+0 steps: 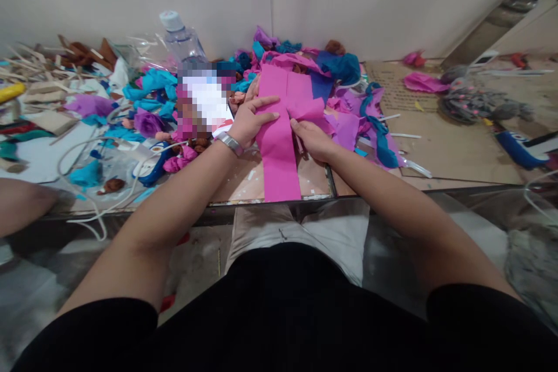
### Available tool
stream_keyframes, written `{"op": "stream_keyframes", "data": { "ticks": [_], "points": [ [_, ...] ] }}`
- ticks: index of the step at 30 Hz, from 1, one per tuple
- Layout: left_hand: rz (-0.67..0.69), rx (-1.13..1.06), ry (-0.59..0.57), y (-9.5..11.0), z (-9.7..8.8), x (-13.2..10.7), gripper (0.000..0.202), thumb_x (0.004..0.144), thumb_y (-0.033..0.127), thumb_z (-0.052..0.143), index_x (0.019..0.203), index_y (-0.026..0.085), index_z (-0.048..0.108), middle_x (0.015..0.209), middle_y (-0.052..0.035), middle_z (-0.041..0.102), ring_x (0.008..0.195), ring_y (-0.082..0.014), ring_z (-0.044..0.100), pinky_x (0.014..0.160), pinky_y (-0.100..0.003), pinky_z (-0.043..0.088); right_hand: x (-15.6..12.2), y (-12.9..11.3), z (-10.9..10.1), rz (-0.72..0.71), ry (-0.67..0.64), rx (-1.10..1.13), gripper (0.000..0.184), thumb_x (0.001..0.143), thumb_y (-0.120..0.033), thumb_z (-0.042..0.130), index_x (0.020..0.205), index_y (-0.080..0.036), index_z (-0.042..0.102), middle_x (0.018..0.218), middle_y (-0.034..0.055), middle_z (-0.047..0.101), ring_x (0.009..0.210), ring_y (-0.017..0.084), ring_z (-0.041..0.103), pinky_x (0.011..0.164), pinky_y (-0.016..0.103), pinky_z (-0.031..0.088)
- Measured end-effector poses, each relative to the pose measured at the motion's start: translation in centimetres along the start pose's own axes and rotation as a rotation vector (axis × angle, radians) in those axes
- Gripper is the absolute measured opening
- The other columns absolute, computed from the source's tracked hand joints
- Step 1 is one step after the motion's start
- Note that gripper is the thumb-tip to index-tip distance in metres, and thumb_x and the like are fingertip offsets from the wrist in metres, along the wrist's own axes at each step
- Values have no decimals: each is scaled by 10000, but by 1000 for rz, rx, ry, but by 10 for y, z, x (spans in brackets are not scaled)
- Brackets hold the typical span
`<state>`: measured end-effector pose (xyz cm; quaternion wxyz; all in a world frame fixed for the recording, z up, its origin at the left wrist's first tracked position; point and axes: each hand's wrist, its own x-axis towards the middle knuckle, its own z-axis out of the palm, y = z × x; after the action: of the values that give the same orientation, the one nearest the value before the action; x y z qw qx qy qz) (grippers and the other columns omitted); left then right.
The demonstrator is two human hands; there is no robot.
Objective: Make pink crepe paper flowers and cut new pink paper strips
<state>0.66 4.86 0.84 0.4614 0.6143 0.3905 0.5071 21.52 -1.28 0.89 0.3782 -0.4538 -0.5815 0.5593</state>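
Observation:
A long strip of bright pink crepe paper [279, 168] lies upright before me, its lower end reaching the table's front edge. My left hand [253, 119] is closed on its left side, thumb and fingers pressing on the paper. Beside the strip's right edge, my right hand [312, 138] is closed around scissors, mostly hidden by the hand and paper; only dark reddish handle parts show below the fingers. A pink flap [307, 107] stands out to the right from a slit in the paper, just above the right fingertips.
Crumpled blue, purple and pink paper pieces [344, 67] heap behind my hands. Left of them are a phone [209, 99], a clear bottle [183, 40], a white cable [82, 203] and wooden sticks [39, 70]. Cardboard [457, 145] covers the right side. Another person's arm [24, 203] rests at far left.

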Motion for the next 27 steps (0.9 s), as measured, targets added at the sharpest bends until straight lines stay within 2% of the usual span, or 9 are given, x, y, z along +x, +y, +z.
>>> {"op": "stream_keyframes", "data": {
  "ticks": [4, 7, 9, 11, 15, 20, 24, 27],
  "points": [
    [-11, -55, 67, -2, 1, 1, 367, 773, 403, 888, 1093, 227, 847, 1315, -92, 779, 1233, -285, 737, 1111, -482, 628, 4, 3, 0, 70, -47, 82, 594, 938, -794, 653, 789, -222, 590, 467, -34, 586, 361, 139, 531, 344, 248, 424],
    [63, 27, 177, -6, -1, 4, 267, 760, 331, 906, 993, 220, 840, 1226, -83, 799, 1215, -271, 731, 1153, -489, 595, 6, 4, 1, 82, -89, 140, 515, 961, -697, 709, 844, -201, 635, 540, -23, 654, 400, 133, 585, 394, 238, 486],
    [94, 60, 210, -6, -3, 6, 300, 719, 283, 926, 992, 212, 824, 1228, -84, 791, 1250, -281, 715, 1183, -494, 570, 7, 5, 0, 88, -113, 158, 498, 974, -664, 714, 845, -186, 660, 567, -13, 677, 422, 129, 605, 415, 231, 502],
    [106, 73, 184, -5, -5, 6, 380, 697, 264, 934, 1053, 214, 811, 1295, -91, 769, 1326, -290, 682, 1214, -487, 544, 7, 6, 0, 93, -134, 180, 501, 971, -654, 723, 829, -176, 676, 578, -6, 686, 440, 130, 621, 437, 229, 517],
    [106, 126, 60, -3, -7, 6, 537, 666, 253, 941, 1185, 247, 807, 1416, -76, 725, 1457, -302, 601, 1295, -500, 463, 5, 6, 0, 83, -158, 235, 481, 951, -629, 761, 818, -173, 684, 598, -4, 703, 453, 130, 624, 447, 231, 520],
    [85, 148, -79, -13, -9, 8, 518, 699, 285, 954, 1198, 242, 823, 1402, -92, 742, 1483, -344, 590, 1350, -601, 376, 5, 5, 1, 26, -158, 228, 520, 934, -665, 763, 768, -185, 650, 569, -4, 680, 440, 120, 597, 435, 222, 493],
    [152, 167, -41, -16, -11, 12, 519, 708, 283, 947, 1212, 292, 826, 1592, -53, 624, 1668, -335, 362, 1428, -609, 207, 5, 7, -1, 18, -172, 164, 579, 904, -747, 741, 751, -198, 635, 495, -3, 631, 393, 139, 574, 382, 232, 443],
    [188, 156, 18, -14, -12, 14, 568, 732, 306, 925, 1285, 304, 796, 1675, -24, 547, 1687, -307, 332, 1431, -570, 223, 2, 5, -2, 37, -181, 124, 594, 874, -787, 740, 798, -204, 651, 455, -19, 606, 332, 144, 528, 327, 240, 390]
  ]
}}
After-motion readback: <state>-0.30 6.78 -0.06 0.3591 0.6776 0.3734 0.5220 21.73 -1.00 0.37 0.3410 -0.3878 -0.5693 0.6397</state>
